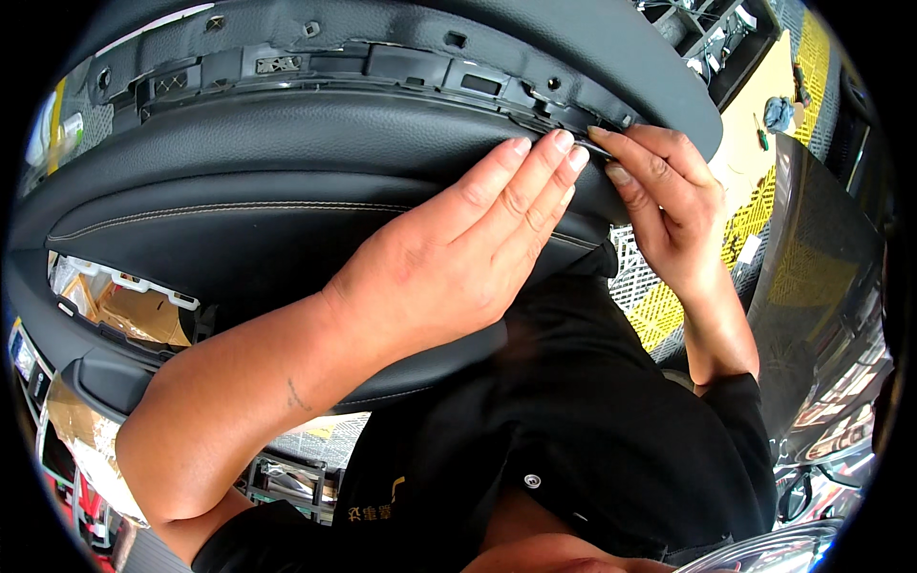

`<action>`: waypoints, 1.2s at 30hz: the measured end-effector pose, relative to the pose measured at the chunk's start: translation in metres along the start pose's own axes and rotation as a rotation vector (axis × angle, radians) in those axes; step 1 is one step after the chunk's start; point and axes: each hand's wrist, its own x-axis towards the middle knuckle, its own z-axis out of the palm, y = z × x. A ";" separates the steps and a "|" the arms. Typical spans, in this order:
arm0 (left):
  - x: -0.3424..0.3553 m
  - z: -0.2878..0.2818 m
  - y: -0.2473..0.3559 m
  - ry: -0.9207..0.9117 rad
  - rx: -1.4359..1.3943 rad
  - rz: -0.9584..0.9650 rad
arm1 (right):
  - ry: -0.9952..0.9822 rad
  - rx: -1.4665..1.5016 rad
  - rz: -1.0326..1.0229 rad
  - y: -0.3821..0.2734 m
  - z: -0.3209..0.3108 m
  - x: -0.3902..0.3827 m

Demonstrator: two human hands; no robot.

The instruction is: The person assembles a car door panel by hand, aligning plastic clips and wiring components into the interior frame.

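A black car door panel (258,143), padded and with a light stitched seam, lies across the view in front of me. Along its far side runs a recessed channel (411,67) with square and round cutouts. My left hand (449,239) lies palm down on the padding, fingers stretched out and close together, their tips at the channel's right end. There my right hand (669,191) pinches a thin dark strip (594,146) between thumb and fingers. The strip's far part disappears beside the left fingertips, so its full length is hidden.
Through the panel's handle opening at left, brown cardboard (143,310) shows. A black compartment tray (712,48) with small parts stands at upper right, near a green-handled tool (762,134) on a light board. A dark glossy curved panel (817,306) stands at right.
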 end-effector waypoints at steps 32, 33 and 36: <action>-0.002 0.002 -0.008 0.047 -0.071 0.028 | 0.119 -0.145 -0.067 0.005 0.008 -0.016; -0.002 0.002 -0.008 0.050 -0.073 0.029 | 0.133 -0.129 -0.052 0.007 0.007 -0.019; -0.002 0.003 -0.007 0.047 -0.088 0.035 | 0.178 -0.093 -0.011 0.016 0.001 -0.031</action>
